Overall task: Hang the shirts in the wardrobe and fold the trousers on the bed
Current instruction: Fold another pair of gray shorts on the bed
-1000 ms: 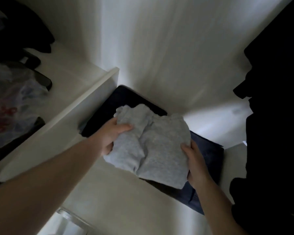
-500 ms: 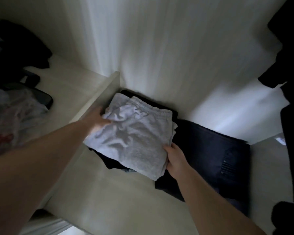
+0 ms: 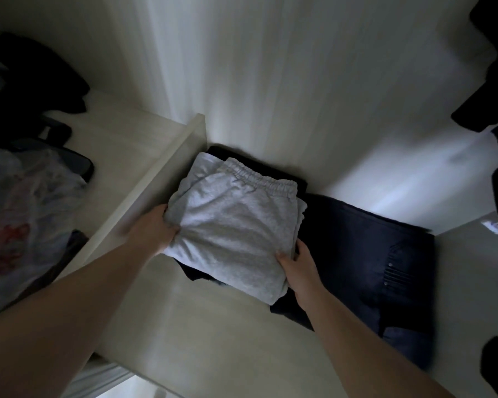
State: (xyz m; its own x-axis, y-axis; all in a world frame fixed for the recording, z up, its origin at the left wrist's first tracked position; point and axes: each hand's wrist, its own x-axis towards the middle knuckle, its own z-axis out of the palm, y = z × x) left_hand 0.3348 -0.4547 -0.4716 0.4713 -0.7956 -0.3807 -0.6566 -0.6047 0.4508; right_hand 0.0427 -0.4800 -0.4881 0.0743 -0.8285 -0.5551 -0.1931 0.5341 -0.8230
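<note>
Nearest the camera, two bare forearms reach forward onto the pale wardrobe shelf point(image 3: 213, 326). The left hand point(image 3: 153, 232) grips the near-left corner of the folded grey sweatpants point(image 3: 233, 225), its fingers tucked beneath the cloth and its thumb at the edge. The right hand point(image 3: 299, 262) holds the near-right corner, thumb on top and fingers curled under the stack's side.

The sweatpants lie straight ahead of both hands, resting on a dark folded garment point(image 3: 202, 272) whose edge shows below them. Their long axis runs away from the person, from the near fold to the elastic waistband point(image 3: 262, 178) at the far end, just short of the back wall. Both hands are about equally near, one per corner (so any nudge to square the pile would likely be a two-handed push or slide along that axis).

Just right of the sweatpants, touching the stack, lie folded dark jeans point(image 3: 371, 254). Left of them stands the white shelf divider point(image 3: 156, 193); beyond it sit a plastic bag point(image 3: 20, 202) and dark clothing point(image 3: 32, 79).
</note>
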